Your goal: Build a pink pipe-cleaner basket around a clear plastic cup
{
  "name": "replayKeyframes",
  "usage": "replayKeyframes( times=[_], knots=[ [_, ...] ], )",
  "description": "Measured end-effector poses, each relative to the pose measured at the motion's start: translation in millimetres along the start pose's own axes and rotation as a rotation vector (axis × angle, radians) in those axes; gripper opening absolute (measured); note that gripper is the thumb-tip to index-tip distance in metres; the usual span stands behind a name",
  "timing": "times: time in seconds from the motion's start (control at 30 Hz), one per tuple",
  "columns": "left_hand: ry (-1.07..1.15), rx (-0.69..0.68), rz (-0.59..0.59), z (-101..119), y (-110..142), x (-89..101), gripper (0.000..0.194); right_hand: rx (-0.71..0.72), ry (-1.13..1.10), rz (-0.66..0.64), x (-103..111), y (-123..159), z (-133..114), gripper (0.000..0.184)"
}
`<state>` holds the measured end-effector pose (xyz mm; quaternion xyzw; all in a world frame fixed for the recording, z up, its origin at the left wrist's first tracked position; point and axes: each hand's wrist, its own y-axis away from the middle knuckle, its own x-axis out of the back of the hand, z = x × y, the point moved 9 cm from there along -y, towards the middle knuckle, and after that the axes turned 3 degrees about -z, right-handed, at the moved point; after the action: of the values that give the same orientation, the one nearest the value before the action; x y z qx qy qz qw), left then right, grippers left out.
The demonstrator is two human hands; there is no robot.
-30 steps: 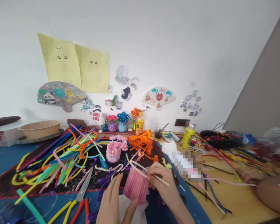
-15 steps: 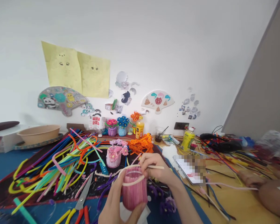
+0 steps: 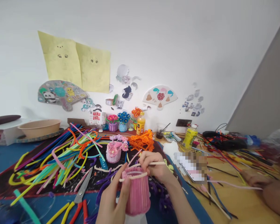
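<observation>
A pink pot [image 3: 138, 196] covered in upright pipe cleaners is directly before me, slightly tilted. Along its rim runs a cream pipe cleaner [image 3: 135, 177], with one end sticking out to the right. My left hand [image 3: 115, 193] grips the pot's left side, its thumb pressing the cream strand against the front near the rim. At the right of the rim, my right hand [image 3: 156, 168] pinches that same strand with closed fingers. Behind the pot stands a smaller light-pink pot [image 3: 113, 157] with pipe-cleaner flowers.
Scissors [image 3: 80, 194] and red-handled pliers [image 3: 85, 211] lie left of my hands. Loose pipe cleaners [image 3: 65, 158] are heaped further left. Orange pipe cleaners [image 3: 142, 141], a juice bottle [image 3: 141, 123] and a yellow-green bottle [image 3: 190, 137] are further back. Another person's arm [image 3: 275, 196] rests at right.
My left thumb has moved from the bottom of the pot up to its rim, onto the cream pipe cleaner. My right hand keeps its pinch at the rim. The camera view has shifted slightly.
</observation>
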<state>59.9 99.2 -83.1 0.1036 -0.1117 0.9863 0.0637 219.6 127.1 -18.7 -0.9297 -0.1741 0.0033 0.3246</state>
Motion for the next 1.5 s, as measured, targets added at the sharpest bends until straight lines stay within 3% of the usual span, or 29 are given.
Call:
replayKeyframes(
  times=[0.2, 0.43, 0.63, 0.8, 1.03, 1.13, 1.2, 1.37, 1.5],
  knots=[
    [0.240, 0.127, 0.155, 11, 12, -1.7, 0.064, -0.020, -0.023, -0.022, -8, 0, 1, 0.045],
    [0.373, 0.096, 0.051, 24, 11, -5.3, 0.059, -0.037, -0.009, -0.048, -7, 1, 0, 0.044],
    [0.310, -0.006, 0.038, 35, 13, -6.5, 0.048, -0.045, -0.005, -0.019, -1, 4, 3, 0.041],
    [0.193, -0.004, 0.100, 29, 12, 0.3, 0.049, -0.040, 0.010, 0.019, 1, 4, 2, 0.045],
    [0.246, -0.016, 0.205, 34, 13, 3.1, 0.046, -0.077, -0.053, 0.010, -2, 2, 7, 0.045],
    [0.255, -0.018, 0.252, 37, 10, 9.7, 0.046, -0.128, -0.109, 0.000, -8, 1, 14, 0.043],
    [0.272, -0.010, 0.286, 35, 7, 16.1, 0.047, -0.168, -0.144, 0.006, -14, 2, 20, 0.052],
    [0.179, -0.033, 0.316, 30, -4, 23.9, 0.055, -0.452, -0.460, -0.118, -50, 16, 48, 0.065],
    [0.078, -0.064, 0.300, 29, -11, 21.8, 0.053, -0.451, -0.577, -0.194, -66, 17, 44, 0.069]
  ],
)
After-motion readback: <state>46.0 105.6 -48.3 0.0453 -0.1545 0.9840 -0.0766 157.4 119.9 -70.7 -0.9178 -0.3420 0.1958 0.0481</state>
